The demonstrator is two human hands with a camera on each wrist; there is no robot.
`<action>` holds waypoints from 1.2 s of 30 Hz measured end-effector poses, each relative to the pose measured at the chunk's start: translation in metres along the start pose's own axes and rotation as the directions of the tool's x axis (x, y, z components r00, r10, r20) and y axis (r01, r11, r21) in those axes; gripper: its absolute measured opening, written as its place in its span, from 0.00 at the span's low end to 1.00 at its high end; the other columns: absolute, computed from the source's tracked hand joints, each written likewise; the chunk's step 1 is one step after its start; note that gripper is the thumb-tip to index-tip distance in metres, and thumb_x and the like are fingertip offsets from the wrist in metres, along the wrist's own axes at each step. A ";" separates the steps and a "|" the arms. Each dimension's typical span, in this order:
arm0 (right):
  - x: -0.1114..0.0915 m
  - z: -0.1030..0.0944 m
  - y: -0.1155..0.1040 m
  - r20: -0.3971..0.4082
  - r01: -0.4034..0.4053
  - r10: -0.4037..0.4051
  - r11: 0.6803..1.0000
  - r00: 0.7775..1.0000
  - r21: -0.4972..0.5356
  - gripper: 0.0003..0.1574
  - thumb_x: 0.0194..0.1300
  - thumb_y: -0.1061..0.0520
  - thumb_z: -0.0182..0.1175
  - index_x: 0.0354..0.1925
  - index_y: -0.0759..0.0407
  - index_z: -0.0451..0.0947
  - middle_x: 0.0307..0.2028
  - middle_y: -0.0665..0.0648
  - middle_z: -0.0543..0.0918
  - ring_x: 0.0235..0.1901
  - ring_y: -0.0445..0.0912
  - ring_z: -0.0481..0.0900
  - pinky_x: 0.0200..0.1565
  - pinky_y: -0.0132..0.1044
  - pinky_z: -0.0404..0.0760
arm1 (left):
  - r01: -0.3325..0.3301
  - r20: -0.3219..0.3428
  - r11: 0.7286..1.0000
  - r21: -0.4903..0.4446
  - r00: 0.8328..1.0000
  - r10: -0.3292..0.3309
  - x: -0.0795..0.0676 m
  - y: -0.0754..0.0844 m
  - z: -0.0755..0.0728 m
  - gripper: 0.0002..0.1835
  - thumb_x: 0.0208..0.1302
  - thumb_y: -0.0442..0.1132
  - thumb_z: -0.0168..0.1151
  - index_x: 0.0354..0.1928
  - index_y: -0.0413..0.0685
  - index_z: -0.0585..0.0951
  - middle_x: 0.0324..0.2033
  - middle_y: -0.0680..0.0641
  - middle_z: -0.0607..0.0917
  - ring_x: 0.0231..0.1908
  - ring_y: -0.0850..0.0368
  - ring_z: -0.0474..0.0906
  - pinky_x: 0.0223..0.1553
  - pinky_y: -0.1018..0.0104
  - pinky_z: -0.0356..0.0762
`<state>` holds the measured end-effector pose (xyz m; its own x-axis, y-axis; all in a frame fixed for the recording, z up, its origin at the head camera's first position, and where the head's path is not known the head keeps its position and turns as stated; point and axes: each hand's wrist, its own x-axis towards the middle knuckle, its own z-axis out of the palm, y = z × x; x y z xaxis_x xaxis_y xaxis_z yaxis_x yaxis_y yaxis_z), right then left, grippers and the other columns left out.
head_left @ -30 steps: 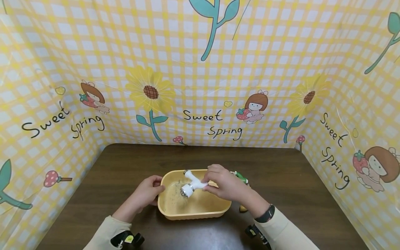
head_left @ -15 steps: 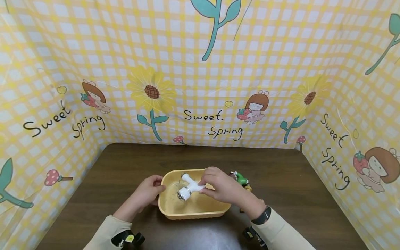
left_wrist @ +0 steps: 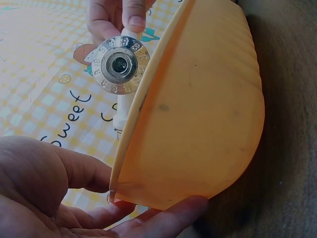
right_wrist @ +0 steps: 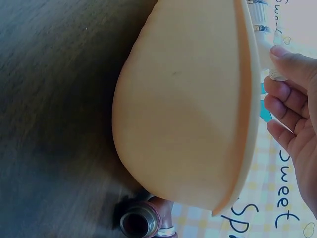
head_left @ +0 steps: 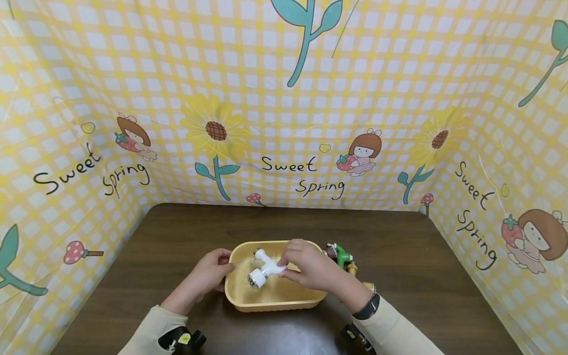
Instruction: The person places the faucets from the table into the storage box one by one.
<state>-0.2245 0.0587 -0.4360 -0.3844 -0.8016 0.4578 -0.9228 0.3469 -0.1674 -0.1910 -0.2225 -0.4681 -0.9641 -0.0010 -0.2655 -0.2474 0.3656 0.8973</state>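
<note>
A yellow plastic tub (head_left: pixel 284 298) stands on the table in front of me. My left hand (head_left: pixel 208 271) grips its left end, thumb at the rim and fingers against the outer wall, as the left wrist view shows. Over the tub, my right hand (head_left: pixel 306 264) pinches one end of a white branched pipe fitting (head_left: pixel 268 267) between thumb and fingers. The fitting has a ribbed white collar with a shiny metal face (left_wrist: pixel 136 77), and a small threaded metal end on its other branch. Part of the held end is covered by the fingers.
To the tub's right lie a green fitting (head_left: pixel 343 256), a brass piece (head_left: pixel 352 268) and another brass piece (head_left: pixel 370 286) partly behind the right wrist. A reddish threaded pipe piece (right_wrist: pixel 141 223) sits close to the tub's wall. Checked cloth (head_left: pixel 284 123) surrounds the dark table (head_left: pixel 199 227).
My right hand has moved a little left and down, carrying the white fitting farther left over the tub. More of the green and brass pieces shows. The left hand keeps its hold.
</note>
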 end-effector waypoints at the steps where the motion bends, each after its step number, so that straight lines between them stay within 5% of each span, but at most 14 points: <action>1: 0.000 0.001 0.000 -0.003 0.006 -0.006 1.000 1.000 -0.007 0.09 0.60 0.48 0.67 0.34 0.51 0.80 0.34 0.45 0.80 0.38 0.37 0.75 0.46 0.30 0.76 | -0.001 -0.001 1.000 0.001 1.000 0.001 0.000 0.000 0.000 0.19 0.68 0.35 0.55 0.58 0.36 0.71 0.48 0.36 0.78 0.37 0.50 0.83 0.28 0.55 0.86; 36: 0.009 0.027 -0.003 0.059 -0.007 0.007 1.000 0.998 0.002 0.08 0.61 0.47 0.66 0.34 0.48 0.81 0.33 0.42 0.78 0.37 0.34 0.73 0.43 0.24 0.73 | 0.007 -0.005 1.000 0.006 1.000 -0.007 0.002 0.000 0.000 0.19 0.68 0.35 0.55 0.59 0.37 0.71 0.49 0.37 0.78 0.40 0.50 0.81 0.29 0.55 0.86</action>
<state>-0.2260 0.0378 -0.4549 -0.3913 -0.8267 0.4042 -0.9203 0.3513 -0.1722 -0.1927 -0.2225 -0.4683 -0.9629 -0.0084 -0.2696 -0.2534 0.3707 0.8935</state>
